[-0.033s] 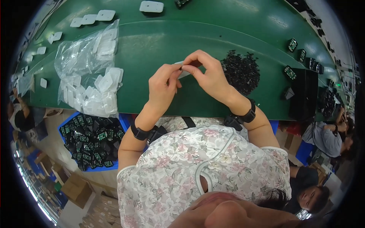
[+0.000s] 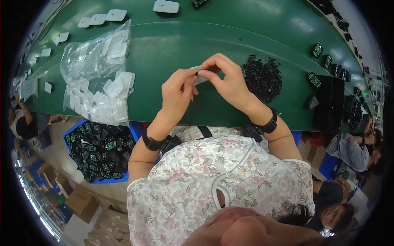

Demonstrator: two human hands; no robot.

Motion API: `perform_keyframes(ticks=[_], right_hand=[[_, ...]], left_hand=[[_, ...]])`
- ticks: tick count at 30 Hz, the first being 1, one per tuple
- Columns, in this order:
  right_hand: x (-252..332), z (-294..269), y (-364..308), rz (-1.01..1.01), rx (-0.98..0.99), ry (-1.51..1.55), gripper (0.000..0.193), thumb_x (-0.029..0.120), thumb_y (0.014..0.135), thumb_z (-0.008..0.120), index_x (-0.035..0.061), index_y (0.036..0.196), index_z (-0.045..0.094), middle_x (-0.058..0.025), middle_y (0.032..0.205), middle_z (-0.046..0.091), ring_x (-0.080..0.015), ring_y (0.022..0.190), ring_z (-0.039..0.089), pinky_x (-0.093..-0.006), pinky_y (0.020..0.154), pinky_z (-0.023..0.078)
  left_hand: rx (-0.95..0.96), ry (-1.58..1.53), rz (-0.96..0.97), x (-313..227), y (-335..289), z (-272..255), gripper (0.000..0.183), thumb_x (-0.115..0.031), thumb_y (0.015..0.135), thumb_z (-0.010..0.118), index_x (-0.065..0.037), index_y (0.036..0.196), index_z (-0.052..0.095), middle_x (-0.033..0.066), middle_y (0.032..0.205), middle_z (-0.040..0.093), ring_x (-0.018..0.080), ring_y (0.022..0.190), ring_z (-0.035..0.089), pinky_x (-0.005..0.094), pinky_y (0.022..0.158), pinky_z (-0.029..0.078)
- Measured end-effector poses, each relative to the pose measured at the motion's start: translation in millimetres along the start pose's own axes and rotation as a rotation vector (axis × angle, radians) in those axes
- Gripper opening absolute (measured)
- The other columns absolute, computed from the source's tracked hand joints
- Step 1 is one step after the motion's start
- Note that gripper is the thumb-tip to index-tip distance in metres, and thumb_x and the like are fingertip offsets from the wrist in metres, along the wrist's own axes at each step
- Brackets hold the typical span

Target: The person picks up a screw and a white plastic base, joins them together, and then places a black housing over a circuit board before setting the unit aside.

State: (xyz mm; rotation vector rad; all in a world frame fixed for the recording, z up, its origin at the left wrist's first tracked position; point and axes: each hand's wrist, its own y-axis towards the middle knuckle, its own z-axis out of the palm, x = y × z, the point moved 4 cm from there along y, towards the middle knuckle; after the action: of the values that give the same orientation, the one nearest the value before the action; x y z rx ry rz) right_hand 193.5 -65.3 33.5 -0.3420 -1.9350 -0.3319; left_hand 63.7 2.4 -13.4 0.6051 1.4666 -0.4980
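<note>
My left hand [image 2: 177, 93] is closed with its fingertips on a white plastic cover [image 2: 200, 80], mostly hidden behind both hands just above the green table. My right hand [image 2: 230, 82] meets it there, thumb and index finger pinched together. A tiny dark part [image 2: 197, 74] shows at the joined fingertips; its exact shape is too small to tell. Right beside my right hand lies a loose heap of small black parts [image 2: 262, 80]. To the left, a clear plastic bag [image 2: 76, 61] spills several white covers [image 2: 119, 86] onto the table.
More white covers [image 2: 166, 6] lie along the far side of the green table [image 2: 164, 49]. Black housings with green circuit boards [image 2: 314, 80] stand at the right near a black box [image 2: 328, 102]. A blue bin [image 2: 135, 130] full of similar units sits below the table's left edge. Other people work at both sides.
</note>
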Motion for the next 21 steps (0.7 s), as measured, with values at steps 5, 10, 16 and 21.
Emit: perform_keyframes(ticks=[5, 10, 16, 21], right_hand=[[4, 0, 1, -0.031, 0.019, -0.111, 0.007, 0.002, 0.079, 0.068, -0.0002, 0.082, 0.062, -0.0056, 0.082, 0.057, -0.0134, 0.070, 0.054, -0.0251, 0.062, 0.044], [2, 2, 0, -0.124, -0.008, -0.275, 0.009, 0.003, 0.078, 0.069, 0.0007, 0.080, 0.061, -0.0055, 0.079, 0.056, -0.0145, 0.068, 0.053, -0.0254, 0.058, 0.042], [1, 7, -1, -0.104, -0.077, -0.369, 0.010, 0.006, 0.078, 0.071, 0.0020, 0.078, 0.062, -0.0034, 0.074, 0.055, -0.0127, 0.065, 0.051, -0.0249, 0.057, 0.041], [-34, 17, -6, 0.258, -0.033, 0.168, 0.010, 0.008, 0.080, 0.070, 0.0019, 0.080, 0.062, -0.0004, 0.075, 0.054, -0.0079, 0.064, 0.049, -0.0228, 0.058, 0.039]], left_hand=[[0.008, -0.292, -0.172, 7, -4, 0, 0.016, 0.004, 0.090, 0.053, 0.004, 0.106, 0.057, 0.0125, 0.085, 0.062, 0.0146, 0.060, 0.063, 0.0238, 0.050, 0.050], [0.020, -0.413, -0.261, 11, -4, -2, 0.019, 0.002, 0.093, 0.050, 0.007, 0.111, 0.050, 0.0153, 0.096, 0.064, 0.0202, 0.083, 0.067, 0.0280, 0.075, 0.056], [-0.006, -0.502, -0.237, 15, -6, 0, 0.010, 0.000, 0.093, 0.052, 0.005, 0.102, 0.050, 0.0128, 0.095, 0.062, 0.0187, 0.082, 0.066, 0.0273, 0.074, 0.054], [-0.020, -0.455, -0.105, 15, -3, 1, 0.007, -0.002, 0.092, 0.055, 0.003, 0.096, 0.051, 0.0091, 0.090, 0.061, 0.0154, 0.075, 0.064, 0.0248, 0.069, 0.052]])
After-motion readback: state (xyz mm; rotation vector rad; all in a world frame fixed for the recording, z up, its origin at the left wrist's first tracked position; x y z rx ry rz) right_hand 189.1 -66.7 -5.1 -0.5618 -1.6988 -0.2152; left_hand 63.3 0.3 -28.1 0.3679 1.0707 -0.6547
